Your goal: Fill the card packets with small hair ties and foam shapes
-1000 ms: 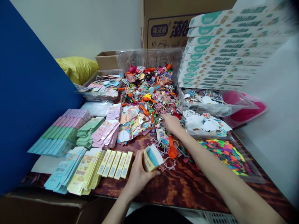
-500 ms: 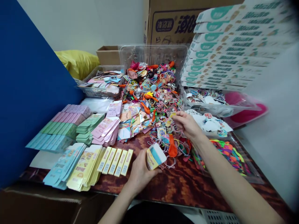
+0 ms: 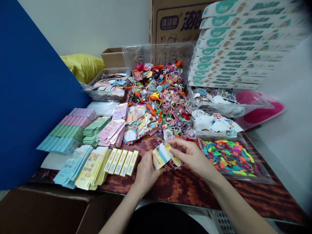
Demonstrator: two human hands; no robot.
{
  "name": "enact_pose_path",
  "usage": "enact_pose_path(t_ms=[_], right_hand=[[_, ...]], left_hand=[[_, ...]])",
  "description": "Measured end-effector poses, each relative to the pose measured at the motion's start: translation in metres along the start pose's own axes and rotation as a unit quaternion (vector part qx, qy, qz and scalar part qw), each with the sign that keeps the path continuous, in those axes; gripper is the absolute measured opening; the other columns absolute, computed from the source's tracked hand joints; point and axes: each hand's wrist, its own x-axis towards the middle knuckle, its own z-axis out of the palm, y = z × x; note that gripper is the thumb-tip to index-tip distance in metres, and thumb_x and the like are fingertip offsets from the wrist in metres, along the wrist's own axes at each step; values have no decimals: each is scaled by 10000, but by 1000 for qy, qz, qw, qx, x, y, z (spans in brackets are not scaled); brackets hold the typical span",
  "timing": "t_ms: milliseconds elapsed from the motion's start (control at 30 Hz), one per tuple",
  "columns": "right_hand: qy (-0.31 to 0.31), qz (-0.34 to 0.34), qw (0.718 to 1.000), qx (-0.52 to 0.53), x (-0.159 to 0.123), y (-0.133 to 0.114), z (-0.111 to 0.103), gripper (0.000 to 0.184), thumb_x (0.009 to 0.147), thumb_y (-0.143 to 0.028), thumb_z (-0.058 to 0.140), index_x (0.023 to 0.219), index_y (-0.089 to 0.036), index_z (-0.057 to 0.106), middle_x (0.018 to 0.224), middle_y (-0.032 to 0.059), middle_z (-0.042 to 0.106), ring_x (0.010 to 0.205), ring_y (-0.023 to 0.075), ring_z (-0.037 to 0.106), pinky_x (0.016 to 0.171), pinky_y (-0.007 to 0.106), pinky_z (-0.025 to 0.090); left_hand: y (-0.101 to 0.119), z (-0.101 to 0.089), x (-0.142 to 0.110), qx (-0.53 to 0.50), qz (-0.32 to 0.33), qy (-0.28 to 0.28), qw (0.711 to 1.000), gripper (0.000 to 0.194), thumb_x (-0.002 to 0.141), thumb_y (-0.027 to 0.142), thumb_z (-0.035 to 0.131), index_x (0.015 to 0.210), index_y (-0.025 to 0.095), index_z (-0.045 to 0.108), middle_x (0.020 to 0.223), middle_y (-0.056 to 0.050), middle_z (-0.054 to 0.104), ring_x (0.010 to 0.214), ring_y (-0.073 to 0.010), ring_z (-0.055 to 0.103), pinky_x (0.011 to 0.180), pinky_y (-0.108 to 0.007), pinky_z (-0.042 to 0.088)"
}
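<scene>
My left hand (image 3: 146,171) is wrapped round a small yellow paper box (image 3: 159,158), tilted with its flap end up and to the right. Between the thumb and fingers of my right hand (image 3: 191,156) is a small flat yellow piece (image 3: 175,160), held right at the box's open end; its exact kind is too small to tell. Just behind both hands spreads a heap of hair ties and trinkets (image 3: 168,107). Left of my left hand stands a row of closed yellow boxes (image 3: 122,162).
Flat yellow boxes (image 3: 92,169) and blue ones (image 3: 70,167) lie left. Loose cards (image 3: 140,125) sit mid-table. On the right are a tray of bright balloon-like pieces (image 3: 229,159), a sticker tray (image 3: 214,125) and stacked white cartons (image 3: 229,48). A blue panel (image 3: 31,97) borders the left.
My right hand lifted the yellow piece from the trinket heap and brought it down and towards me to the box's mouth. My left hand keeps hold of the box.
</scene>
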Motion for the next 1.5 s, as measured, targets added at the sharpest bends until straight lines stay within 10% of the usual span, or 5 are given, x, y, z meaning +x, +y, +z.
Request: enact_pose_path(t_ms=[333,567,767,1000,1500], right_hand=[[-105,14,842,-529,13,-20,14,171,857,-109,530,832,-186,681,781,56,722,731,192,650,579,265,288],[23,-31,931,-363,11,-21,9,125,909,-243,519,853,-206,624,837,28,696,765,180,620,665,265,378],[-25,-26,978,-207,13,-20,8,131,866,-223,521,793,-210,629,720,-6,640,681,159,572,613,251,405],[-63,-17,979,-193,16,-15,11,174,851,-177,498,879,-214,666,811,7,670,761,176,608,655,267,447],[102,-9,924,-370,-16,9,8,117,903,-228,514,806,-230,578,789,30,659,724,213,622,658,307,416]], left_hand=[[-1,6,-3,37,92,-8,995,593,768,268,747,1261,227,420,1182,-88,587,1109,-286,568,904,-423,484],[1,1,-1,-8,36,27,999,596,747,269,768,1244,227,441,1168,-79,595,1106,-278,584,925,-420,485],[3,3,-2,-27,29,-1,999,600,733,275,785,1234,230,458,1170,-74,596,1107,-276,584,935,-417,476],[2,1,-4,-31,23,3,999,626,721,286,793,1249,224,462,1178,-83,603,1114,-282,585,943,-419,474],[-2,8,-3,-27,36,0,999,653,693,220,809,1238,231,451,1157,-68,593,1093,-268,584,927,-402,478]])
